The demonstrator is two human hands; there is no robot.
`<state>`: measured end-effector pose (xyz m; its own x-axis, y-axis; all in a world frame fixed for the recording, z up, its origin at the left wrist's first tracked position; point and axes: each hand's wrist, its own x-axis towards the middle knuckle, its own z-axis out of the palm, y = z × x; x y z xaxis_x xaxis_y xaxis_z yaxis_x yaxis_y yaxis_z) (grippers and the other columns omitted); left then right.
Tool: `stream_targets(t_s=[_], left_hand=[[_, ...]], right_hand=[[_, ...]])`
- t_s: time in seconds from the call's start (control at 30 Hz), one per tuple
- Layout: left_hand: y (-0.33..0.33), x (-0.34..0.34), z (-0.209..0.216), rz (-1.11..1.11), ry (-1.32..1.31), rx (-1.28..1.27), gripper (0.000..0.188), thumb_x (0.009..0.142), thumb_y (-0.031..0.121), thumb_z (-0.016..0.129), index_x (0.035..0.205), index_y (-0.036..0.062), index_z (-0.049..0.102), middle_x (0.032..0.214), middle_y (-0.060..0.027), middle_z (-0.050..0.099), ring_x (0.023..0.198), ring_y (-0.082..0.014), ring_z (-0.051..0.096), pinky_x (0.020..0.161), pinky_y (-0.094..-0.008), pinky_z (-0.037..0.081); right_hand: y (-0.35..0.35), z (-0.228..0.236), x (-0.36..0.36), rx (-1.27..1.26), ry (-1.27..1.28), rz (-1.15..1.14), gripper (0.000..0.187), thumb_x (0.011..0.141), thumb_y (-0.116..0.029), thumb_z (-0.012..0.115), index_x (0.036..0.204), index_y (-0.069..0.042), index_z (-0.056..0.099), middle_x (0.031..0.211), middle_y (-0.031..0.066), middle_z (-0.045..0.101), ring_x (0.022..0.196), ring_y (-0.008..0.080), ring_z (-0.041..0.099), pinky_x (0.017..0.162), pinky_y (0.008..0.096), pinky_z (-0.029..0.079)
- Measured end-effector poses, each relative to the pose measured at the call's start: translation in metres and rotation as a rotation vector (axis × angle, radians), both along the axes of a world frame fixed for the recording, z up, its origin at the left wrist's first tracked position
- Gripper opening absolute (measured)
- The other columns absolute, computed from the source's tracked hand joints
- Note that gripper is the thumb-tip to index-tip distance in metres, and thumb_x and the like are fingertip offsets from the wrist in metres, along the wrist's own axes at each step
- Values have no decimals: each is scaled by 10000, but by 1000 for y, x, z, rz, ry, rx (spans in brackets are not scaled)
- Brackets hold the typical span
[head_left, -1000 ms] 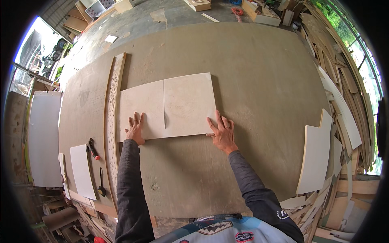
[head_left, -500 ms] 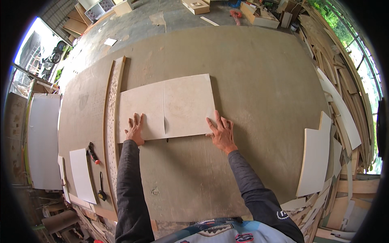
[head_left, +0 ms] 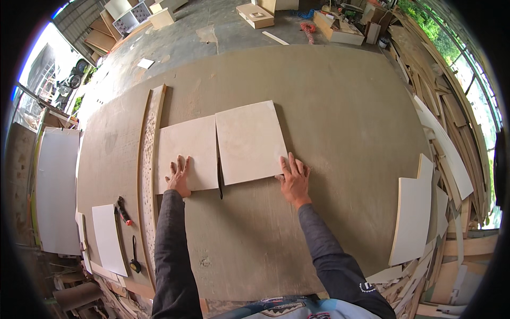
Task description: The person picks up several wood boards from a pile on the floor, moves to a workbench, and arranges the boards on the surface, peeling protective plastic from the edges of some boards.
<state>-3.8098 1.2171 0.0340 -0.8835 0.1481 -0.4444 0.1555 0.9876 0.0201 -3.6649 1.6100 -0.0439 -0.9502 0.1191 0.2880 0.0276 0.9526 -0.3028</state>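
**Two panels parting between the hands**

The step in hand looks like spreading two cut pieces: the left panel [head_left: 188, 143] lies under the left hand [head_left: 179, 178], the right panel [head_left: 251, 143] beyond and to the left of the right hand [head_left: 295, 179]. The left hand is spread wide, fingers flat on its panel, gripping nothing. The right hand is part open at its panel's near right corner, fingers on the edge and thumb at the near side; how firmly it grips I cannot tell.

Between the hands a wedge-shaped gap opens toward the person and almost closes at the far end. A dark sliver [head_left: 220, 183] shows in it, possibly a blade. The next move seems to call for a steady left palm and for both hands to keep clear of that sliver.

The left panel's outer edge runs along the strip [head_left: 149, 143], just left of the left hand, so there is little room that way. Right of the right hand, bare counter [head_left: 350, 117] reaches to a white offcut [head_left: 411, 218]. Ahead of both hands the counter is open; left of the strip lie a tape measure [head_left: 135, 266] and a black-and-red tool [head_left: 124, 212].
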Motion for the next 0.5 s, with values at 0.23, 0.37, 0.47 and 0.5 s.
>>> stream_targets(t_s=[0.23,0.37,0.47,0.5], left_hand=[[0,-26,-5,-20,17,29,1335,575,-19,759,1644,356,51,1731,-94,-17,1557,-481,45,1090,-811,233],[0,-61,-12,-23,30,24,1337,568,-13,763,1644,353,58,1731,-92,-12,1556,-483,44,1089,-814,231],[13,-91,-11,-39,30,30,1327,572,-12,751,1644,354,60,1731,-93,-9,1557,-482,42,1088,-813,232],[11,-102,-13,-49,41,27,1323,576,-1,751,1644,354,56,1731,-97,-8,1555,-486,42,1085,-815,234]], right_hand=[[22,-5,-19,-23,70,-32,590,918,-242,712,1444,-35,545,1416,159,529,1216,324,487,1044,493,382],[26,-16,-14,-81,146,-3,524,904,-132,721,1394,-9,581,1306,160,570,1126,328,516,997,464,428],[34,-18,8,-99,174,27,509,890,-43,709,1380,4,580,1262,157,573,1098,334,515,958,461,459],[34,-16,18,-67,192,15,464,880,-41,724,1324,9,596,1227,166,578,1071,333,525,943,464,472]])
